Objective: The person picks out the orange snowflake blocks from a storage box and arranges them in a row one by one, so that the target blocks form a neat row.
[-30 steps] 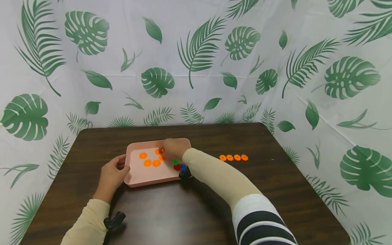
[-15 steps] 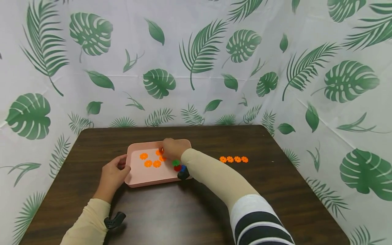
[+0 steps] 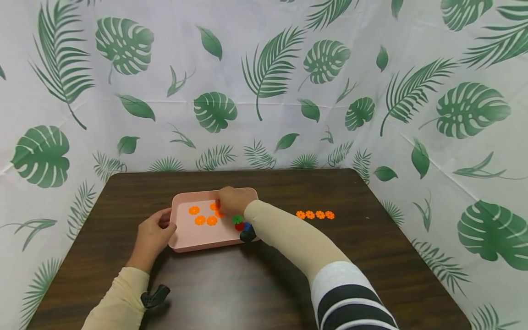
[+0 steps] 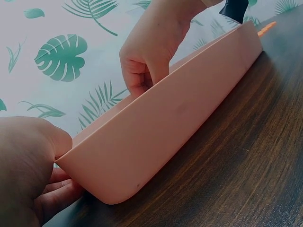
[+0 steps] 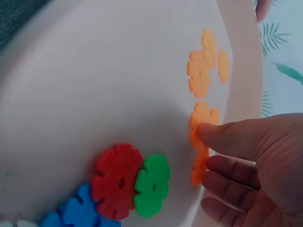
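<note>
A shallow pink tray (image 3: 189, 238) stands on the table. My left hand (image 3: 151, 234) holds its left end, with the thumb (image 4: 54, 135) over the rim and fingers beneath. My right hand (image 3: 234, 200) reaches down inside the tray near its back wall. In the right wrist view its thumb (image 5: 222, 137) is on an orange flower-shaped disc (image 5: 199, 113), with the fingers curled towards it; the far side of this pinch is hidden. Several more orange discs (image 3: 200, 220) lie flat to the left. Red (image 5: 116, 179), green (image 5: 152, 185) and blue (image 5: 78, 208) discs lie nearer the right end.
Right of the tray, several orange discs (image 3: 310, 214) form a row on the dark wooden table (image 3: 231, 284). A black wrist device (image 3: 248, 233) overhangs the tray's front right corner. Behind the table hangs a leaf-print cloth (image 3: 264, 91).
The right fingers have shifted slightly at the orange discs, and the disc seen beside the fingertips is now mostly covered. The left hand and the tray stay in place; the head view tilts a little.
</note>
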`<state>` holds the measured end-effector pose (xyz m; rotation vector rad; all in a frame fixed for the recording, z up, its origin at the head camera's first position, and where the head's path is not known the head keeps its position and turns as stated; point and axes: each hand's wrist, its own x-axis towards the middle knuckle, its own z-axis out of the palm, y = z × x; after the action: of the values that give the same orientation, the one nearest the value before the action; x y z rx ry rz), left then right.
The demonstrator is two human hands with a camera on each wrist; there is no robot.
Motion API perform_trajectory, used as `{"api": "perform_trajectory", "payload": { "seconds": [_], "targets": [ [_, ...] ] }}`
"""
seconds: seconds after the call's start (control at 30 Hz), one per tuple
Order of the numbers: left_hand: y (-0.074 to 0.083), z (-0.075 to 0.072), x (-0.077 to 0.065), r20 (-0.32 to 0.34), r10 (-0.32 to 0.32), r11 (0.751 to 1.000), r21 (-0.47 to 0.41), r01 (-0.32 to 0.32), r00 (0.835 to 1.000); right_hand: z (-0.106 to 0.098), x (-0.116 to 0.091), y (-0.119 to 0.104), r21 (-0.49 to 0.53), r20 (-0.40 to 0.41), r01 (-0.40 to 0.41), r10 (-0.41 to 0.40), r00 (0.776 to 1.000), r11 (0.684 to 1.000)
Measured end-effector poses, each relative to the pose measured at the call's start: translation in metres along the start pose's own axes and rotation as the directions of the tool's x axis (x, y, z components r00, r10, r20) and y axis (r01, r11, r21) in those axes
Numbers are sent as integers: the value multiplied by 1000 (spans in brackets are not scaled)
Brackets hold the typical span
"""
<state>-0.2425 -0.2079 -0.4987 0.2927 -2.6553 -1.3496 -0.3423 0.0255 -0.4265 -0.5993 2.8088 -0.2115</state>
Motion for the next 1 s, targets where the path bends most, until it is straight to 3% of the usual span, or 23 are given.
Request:
{"api": "perform_trajectory", "payload": {
  "seconds": [0.27, 0.67, 0.9, 1.0],
  "targets": [
    [-1, 1, -2, -11, 2, 1000, -5, -2, 1000, 9, 19, 9, -105, 28, 25, -22, 999, 994],
    [-3, 2, -2, 2, -8, 1000, -13, 8, 1000, 13, 18, 11, -151, -10, 3, -4, 1000, 989],
    [-4, 2, 1, 1, -3, 1000, -9, 3, 1000, 14, 19, 12, -82, -13, -26, 25, 1000, 996],
    [-4, 2, 1, -1, -3, 1000, -5, 3, 1000, 14, 22, 14, -99, -11, -8, 7, 1000, 995]
  ]
}}
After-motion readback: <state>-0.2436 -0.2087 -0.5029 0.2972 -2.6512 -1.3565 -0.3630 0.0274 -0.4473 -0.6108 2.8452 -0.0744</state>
